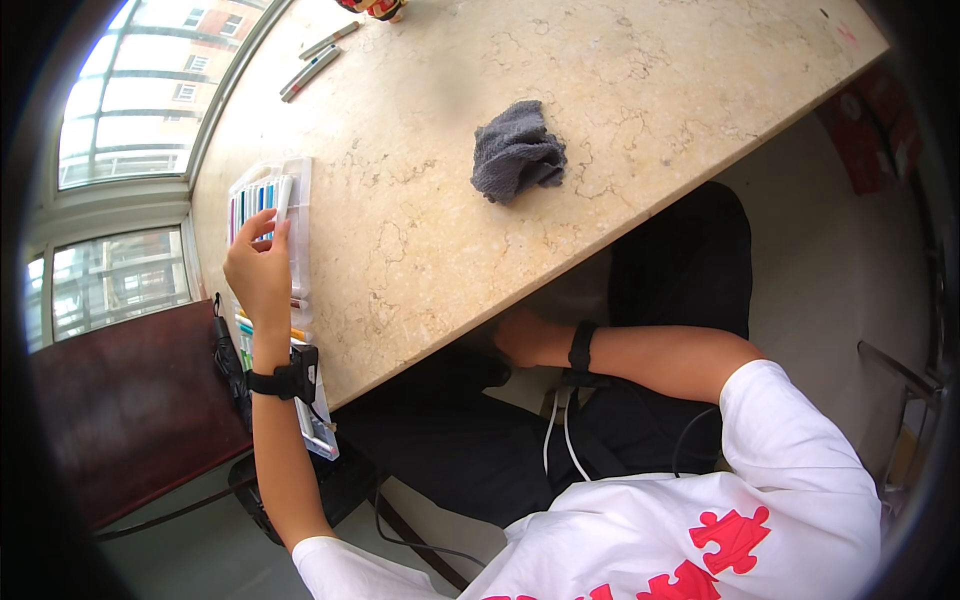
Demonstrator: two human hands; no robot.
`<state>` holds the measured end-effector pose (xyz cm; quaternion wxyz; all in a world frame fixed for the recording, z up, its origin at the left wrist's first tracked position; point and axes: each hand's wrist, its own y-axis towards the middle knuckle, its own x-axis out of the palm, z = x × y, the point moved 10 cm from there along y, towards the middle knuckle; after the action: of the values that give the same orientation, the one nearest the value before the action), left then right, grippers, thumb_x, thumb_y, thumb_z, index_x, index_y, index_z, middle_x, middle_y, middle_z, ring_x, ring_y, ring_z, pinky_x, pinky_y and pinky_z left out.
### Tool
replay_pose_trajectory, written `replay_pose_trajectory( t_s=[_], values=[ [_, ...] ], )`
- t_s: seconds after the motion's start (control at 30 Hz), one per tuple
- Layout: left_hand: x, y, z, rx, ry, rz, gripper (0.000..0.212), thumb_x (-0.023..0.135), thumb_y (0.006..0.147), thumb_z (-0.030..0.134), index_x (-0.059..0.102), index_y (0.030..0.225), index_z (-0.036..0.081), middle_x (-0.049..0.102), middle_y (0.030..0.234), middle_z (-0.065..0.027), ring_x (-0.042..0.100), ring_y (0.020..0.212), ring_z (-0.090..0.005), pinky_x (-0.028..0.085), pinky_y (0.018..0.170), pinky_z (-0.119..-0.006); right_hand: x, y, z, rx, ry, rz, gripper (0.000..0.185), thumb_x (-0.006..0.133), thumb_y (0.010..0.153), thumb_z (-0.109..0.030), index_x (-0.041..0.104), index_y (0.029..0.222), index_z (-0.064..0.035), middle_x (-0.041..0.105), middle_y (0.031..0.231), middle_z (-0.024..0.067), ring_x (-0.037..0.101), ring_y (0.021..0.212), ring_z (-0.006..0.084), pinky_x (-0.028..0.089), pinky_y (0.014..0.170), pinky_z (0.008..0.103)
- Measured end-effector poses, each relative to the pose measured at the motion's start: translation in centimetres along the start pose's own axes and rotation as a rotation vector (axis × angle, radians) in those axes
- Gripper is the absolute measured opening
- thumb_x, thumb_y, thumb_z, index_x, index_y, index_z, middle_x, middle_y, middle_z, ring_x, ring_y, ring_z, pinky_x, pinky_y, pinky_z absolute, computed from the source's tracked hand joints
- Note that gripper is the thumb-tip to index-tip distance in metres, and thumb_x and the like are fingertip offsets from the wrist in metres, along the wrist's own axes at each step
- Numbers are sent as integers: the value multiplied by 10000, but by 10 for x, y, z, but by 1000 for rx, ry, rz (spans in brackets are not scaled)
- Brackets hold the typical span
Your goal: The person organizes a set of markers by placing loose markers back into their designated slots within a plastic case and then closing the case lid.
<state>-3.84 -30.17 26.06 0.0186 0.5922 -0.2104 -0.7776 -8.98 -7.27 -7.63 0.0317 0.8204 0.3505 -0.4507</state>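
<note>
My left hand is over a clear plastic marker case at the table's left side. Its thumb and fingertips pinch a white marker pen. Beside that pen lie several white pens with blue and purple stripes, side by side in the case. The case's nearer part, with orange and green markers, is partly covered by my wrist and its black strap. My right hand rests low in the shadow under the table edge, above my lap. Its fingers are too dark to make out.
A crumpled grey cloth lies mid-table. Two grey pens and part of a red and gold figurine are farther back. A folded black umbrella leans by a dark red wooden panel. White cables hang near my lap.
</note>
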Motion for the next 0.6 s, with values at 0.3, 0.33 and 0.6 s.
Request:
replay_pose_trajectory(
  t_s=[0.3,0.33,0.6],
  values=[
    [7,0,-19,-48,-89,-67,311,798,819,168,741,1118,103,705,1011,-73,626,675,-133,511,635,-263,-2,-1,-2,-16,-52,-33,244,596,859,-195,750,964,-37,711,1020,169,669,993,332,528,858,426],
    [10,0,-22,-78,-91,-89,319,801,821,179,740,1126,107,699,1011,-69,631,695,-131,511,644,-263,-1,0,-2,-24,-72,-17,244,596,861,-196,750,967,-39,712,1018,168,670,987,333,530,848,427],
    [5,-7,-18,37,-129,-88,270,737,887,151,738,1155,118,668,1001,-54,602,747,-119,497,668,-261,-6,-2,-1,-1,-24,69,224,608,859,-216,755,895,-51,717,972,171,678,957,323,540,813,426]
  ],
)
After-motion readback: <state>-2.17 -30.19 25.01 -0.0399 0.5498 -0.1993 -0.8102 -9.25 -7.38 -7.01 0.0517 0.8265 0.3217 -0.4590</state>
